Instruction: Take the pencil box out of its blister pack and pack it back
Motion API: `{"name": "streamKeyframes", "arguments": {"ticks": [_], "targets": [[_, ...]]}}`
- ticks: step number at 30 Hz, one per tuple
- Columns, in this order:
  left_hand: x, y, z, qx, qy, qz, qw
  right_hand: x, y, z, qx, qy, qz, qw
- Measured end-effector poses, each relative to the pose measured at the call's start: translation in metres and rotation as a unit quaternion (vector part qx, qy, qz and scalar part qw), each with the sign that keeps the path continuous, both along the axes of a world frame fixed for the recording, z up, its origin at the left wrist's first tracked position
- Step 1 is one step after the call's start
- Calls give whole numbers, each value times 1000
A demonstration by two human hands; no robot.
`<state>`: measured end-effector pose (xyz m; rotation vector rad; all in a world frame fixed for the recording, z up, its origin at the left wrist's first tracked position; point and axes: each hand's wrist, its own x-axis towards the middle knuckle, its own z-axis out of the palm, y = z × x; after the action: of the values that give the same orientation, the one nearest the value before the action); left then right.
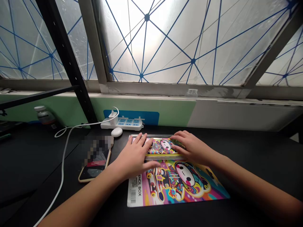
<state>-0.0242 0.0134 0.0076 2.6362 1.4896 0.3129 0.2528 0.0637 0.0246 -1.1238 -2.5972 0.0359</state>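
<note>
A flat pencil box (156,145) with a colourful cartoon print and a clear-looking front edge lies on the black desk. It rests across the far part of a larger printed card (165,186) marked "ENCIL BOX", with a barcode at its left. My left hand (136,156) lies over the box's left end, fingers spread and thumb stretched out above the card. At the other end, my right hand (191,145) curls its fingers over the box, covering its right part. The undersides of both hands are hidden.
Left of the card lies a phone (94,170), partly blurred out, near a small white rounded case (116,132). Behind stands a white power strip (127,123) with a plugged-in charger; its white cable (62,167) runs forward. A capped bottle (44,116) stands far left.
</note>
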Motion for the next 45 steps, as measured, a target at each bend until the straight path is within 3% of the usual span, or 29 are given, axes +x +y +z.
{"name": "streamKeyframes", "arguments": {"ticks": [5, 11, 19, 22, 28, 33, 36, 40, 45], "targets": [[-2, 1, 1, -13, 19, -44, 999, 8, 16, -4, -87, -2, -11, 996], [-6, 3, 0, 1, 23, -48, 999, 5, 13, 13, -133, -55, -25, 989], [-5, 3, 3, 8, -37, -26, 999, -5, 10, 21, -124, -70, -57, 988], [-4, 5, 3, 42, -95, -7, 995, -2, 6, 13, -81, -39, -57, 994], [-12, 11, 1, 162, -147, 34, 975, -1, -7, -10, 86, 39, -75, 993], [-18, 14, 6, 208, -157, 9, 965, -6, -27, -4, 225, 67, -23, 972], [-17, 2, 18, 287, -153, -31, 945, -4, -49, 9, 289, 69, -6, 955], [-12, -38, 27, 336, -119, -81, 931, 12, -95, 7, 283, 90, 8, 955], [-6, -89, 3, 284, -62, -122, 949, 39, -144, -27, 208, 84, 73, 972]]}}
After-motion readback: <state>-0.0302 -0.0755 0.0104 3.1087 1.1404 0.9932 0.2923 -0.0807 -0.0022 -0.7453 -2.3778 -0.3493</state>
